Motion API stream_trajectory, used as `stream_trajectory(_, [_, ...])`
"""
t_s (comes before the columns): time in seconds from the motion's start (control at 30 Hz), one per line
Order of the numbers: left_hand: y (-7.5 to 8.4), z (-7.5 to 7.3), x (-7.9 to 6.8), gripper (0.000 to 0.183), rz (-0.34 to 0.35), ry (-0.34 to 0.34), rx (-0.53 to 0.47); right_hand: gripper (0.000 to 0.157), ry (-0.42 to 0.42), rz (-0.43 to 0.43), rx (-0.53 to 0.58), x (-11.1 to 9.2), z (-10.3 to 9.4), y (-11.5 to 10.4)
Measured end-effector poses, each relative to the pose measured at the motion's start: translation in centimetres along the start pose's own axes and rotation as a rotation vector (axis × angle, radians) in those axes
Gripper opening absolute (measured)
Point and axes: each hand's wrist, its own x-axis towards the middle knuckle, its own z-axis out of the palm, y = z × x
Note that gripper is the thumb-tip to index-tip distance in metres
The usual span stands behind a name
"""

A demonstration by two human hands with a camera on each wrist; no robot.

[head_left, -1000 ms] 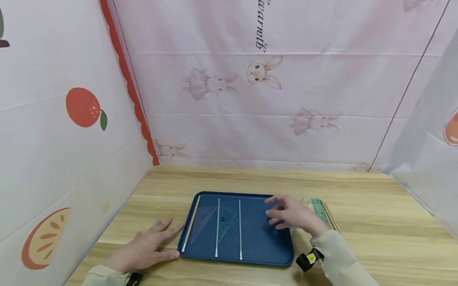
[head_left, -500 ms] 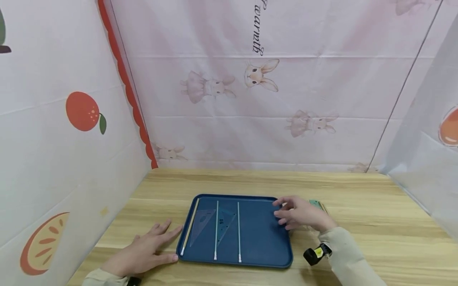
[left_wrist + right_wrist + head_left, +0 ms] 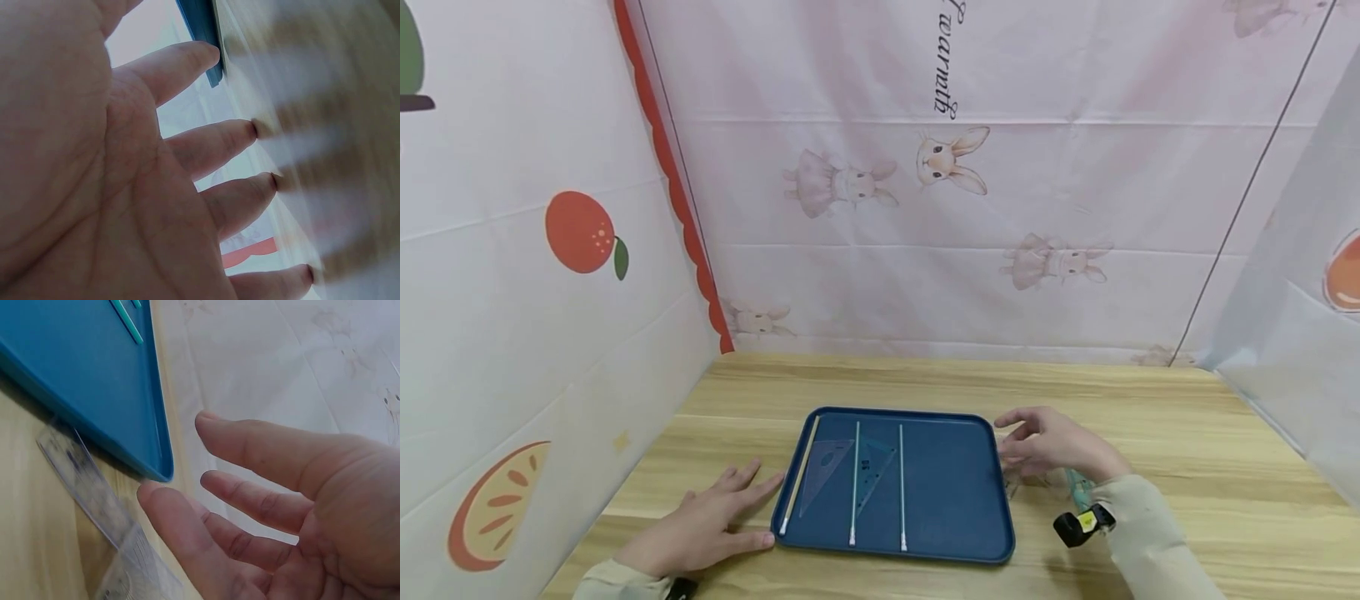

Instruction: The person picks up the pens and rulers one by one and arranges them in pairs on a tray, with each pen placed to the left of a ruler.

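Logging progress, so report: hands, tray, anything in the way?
Left hand spread beside blue tray; right hand empty, at tray's right edge. Tray: three pencils, two set squares. Right hand partly hides green ruler.

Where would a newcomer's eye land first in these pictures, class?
Probably the dark blue tray on the wooden table, where three slim sticks and two tinted triangles alternate across its left and middle. Next come the left hand at its left edge and the right hand beside its right edge, then the red fruit printed on the left backdrop.
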Motion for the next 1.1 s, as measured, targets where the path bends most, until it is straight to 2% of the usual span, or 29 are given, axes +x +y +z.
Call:
stream_trajectory(0.33, [-0.1,0.1,0.1,0.087,-0.012,-0.002,0.005,0.059,0.026,0.007,-0.029,-0.6,-1.8,1.0])
stream_trajectory(0.63, [0.1,0.0,0.1,0.086,-0.016,0.005,0.01,0.061,0.082,0.017,-0.092,-0.6,-2.2,1.6])
stream_trajectory(0.8, [0.1,0.0,0.0,0.086,-0.011,0.009,0.019,0.057,0.098,0.031,-0.121,-0.6,-2.4,1.9])
stream_trajectory(0.93, [0.1,0.0,0.0,0.086,-0.009,0.007,0.017,0.053,0.118,0.039,-0.208,-0.6,-2.7,1.9])
stream_trajectory(1.1, [0.1,0.0,0.0,0.086,0.003,0.007,0.023,0.058,0.156,0.048,-0.356,-0.7,-2.8,2.0])
